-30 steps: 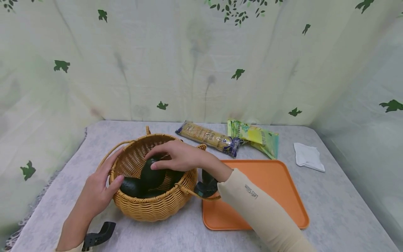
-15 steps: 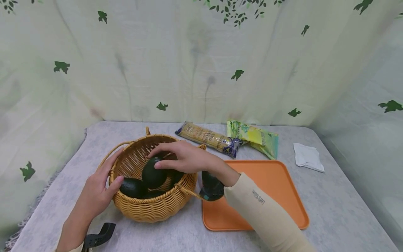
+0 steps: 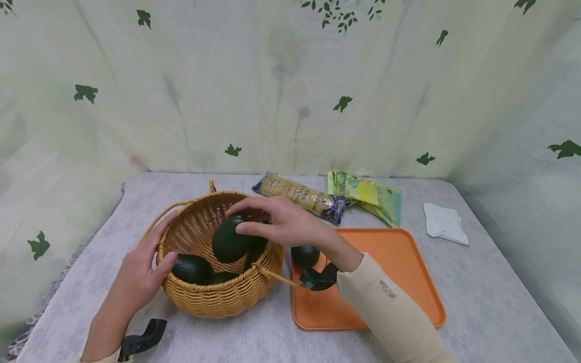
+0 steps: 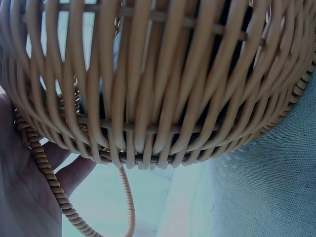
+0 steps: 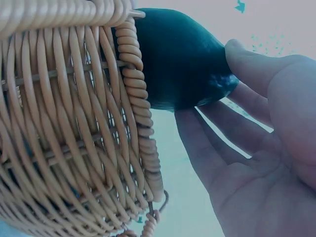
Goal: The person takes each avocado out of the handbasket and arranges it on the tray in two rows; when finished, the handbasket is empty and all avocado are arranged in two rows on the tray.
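A round wicker basket (image 3: 218, 301) stands at the left of the table. My left hand (image 3: 141, 272) grips its left rim, thumb over the edge; in the left wrist view the basket's weave (image 4: 148, 89) hides part of the fingers. Between thumb and fingers, my right hand (image 3: 288, 222) holds a dark green avocado (image 3: 229, 241) at the basket's opening. The right wrist view shows this avocado (image 5: 182, 59) above the rim. Lower in the basket lie other avocados (image 3: 192, 268), partly hidden. One more avocado (image 3: 305, 256) lies on the orange tray (image 3: 381, 272).
Behind the tray lie a pack of noodles (image 3: 297, 195) and green-yellow packets (image 3: 367, 196). A white folded packet (image 3: 446, 224) is at the right. The basket's handle (image 3: 279, 276) hangs out towards the tray, under the right wrist's camera.
My right hand has raised the avocado slightly and moved it to the right. The avocado on the tray now shows more clearly beside the wrist. My left hand stays on the rim.
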Available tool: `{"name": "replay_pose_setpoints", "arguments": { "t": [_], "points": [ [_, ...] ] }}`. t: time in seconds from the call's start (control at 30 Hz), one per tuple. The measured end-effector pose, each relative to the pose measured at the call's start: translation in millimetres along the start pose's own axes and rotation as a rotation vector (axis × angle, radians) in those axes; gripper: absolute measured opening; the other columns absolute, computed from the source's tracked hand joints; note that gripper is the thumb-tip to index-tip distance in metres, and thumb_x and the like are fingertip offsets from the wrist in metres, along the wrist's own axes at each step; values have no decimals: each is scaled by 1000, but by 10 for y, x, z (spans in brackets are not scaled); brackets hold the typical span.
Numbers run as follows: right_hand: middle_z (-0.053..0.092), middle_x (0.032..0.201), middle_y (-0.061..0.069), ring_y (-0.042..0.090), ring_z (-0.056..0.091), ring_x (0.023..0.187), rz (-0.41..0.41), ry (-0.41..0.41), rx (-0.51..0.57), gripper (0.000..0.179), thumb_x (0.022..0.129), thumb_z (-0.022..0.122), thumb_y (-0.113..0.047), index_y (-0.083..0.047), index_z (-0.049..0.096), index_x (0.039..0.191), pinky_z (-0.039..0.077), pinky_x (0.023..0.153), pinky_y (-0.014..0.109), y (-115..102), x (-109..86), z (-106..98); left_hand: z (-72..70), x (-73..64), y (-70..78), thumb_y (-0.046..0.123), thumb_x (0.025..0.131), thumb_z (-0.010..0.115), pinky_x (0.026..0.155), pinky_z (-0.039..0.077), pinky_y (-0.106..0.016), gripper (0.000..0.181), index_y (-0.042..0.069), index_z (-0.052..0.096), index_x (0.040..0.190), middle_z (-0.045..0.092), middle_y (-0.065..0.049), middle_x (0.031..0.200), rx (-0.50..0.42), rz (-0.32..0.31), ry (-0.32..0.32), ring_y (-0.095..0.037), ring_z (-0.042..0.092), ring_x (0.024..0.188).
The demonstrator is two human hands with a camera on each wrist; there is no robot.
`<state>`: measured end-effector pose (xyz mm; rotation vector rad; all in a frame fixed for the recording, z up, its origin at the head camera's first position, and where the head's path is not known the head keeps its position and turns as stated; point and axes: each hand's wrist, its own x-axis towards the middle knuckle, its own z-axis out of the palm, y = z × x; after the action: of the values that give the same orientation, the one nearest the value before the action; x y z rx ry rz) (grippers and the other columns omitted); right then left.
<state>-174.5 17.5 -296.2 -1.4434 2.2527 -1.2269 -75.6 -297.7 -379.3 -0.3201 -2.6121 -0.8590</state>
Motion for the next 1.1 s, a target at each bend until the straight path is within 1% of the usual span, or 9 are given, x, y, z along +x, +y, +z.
{"name": "replay_pose_setpoints", "arguments": {
  "t": [0.1,0.27,0.5,0.6,0.73,0.97,1.1],
  "points": [
    [65,134,-4,3,63,108,9,31,67,36,104,61,-26,-18,63,139,53,92,25,15,-68,-4,4,3,6,21,98,60,97,21,-1,75,32,28,164,43,-13,161,0,-3,-4,-47,55,129],
    [64,134,1,5,63,117,-11,90,156,35,103,62,-20,-12,64,138,53,98,27,41,-148,20,3,4,2,21,98,60,98,21,0,74,32,28,164,42,-12,162,-3,-5,-1,-47,53,131],
    [66,135,4,11,63,122,-8,170,207,35,102,63,-15,-9,64,137,54,100,34,79,-258,47,6,8,1,22,99,60,96,22,1,74,32,27,164,41,-11,163,-3,-10,-6,-46,53,131],
    [66,136,6,14,64,122,-7,200,221,36,102,63,-13,-9,64,138,55,99,33,100,-319,45,6,13,8,22,99,59,95,22,1,74,32,27,165,42,-11,162,1,-12,-7,-46,54,131],
    [66,136,5,16,66,119,4,239,220,37,102,64,-12,-11,64,139,56,97,31,108,-406,35,4,15,11,22,99,60,94,23,0,73,31,28,164,43,-12,161,9,-11,-3,-46,56,129],
    [64,138,4,16,63,124,34,297,280,36,102,63,-11,-11,64,138,52,103,32,72,-577,-15,12,7,-8,21,99,59,97,21,1,73,29,29,164,42,-12,162,-3,-1,-1,-47,54,130],
    [64,138,5,17,63,123,21,315,261,36,102,62,-9,-9,64,138,52,103,34,79,-655,-88,21,15,-3,20,99,59,97,21,1,73,31,28,164,42,-11,162,-1,-2,7,-46,54,130]
  ]
}}
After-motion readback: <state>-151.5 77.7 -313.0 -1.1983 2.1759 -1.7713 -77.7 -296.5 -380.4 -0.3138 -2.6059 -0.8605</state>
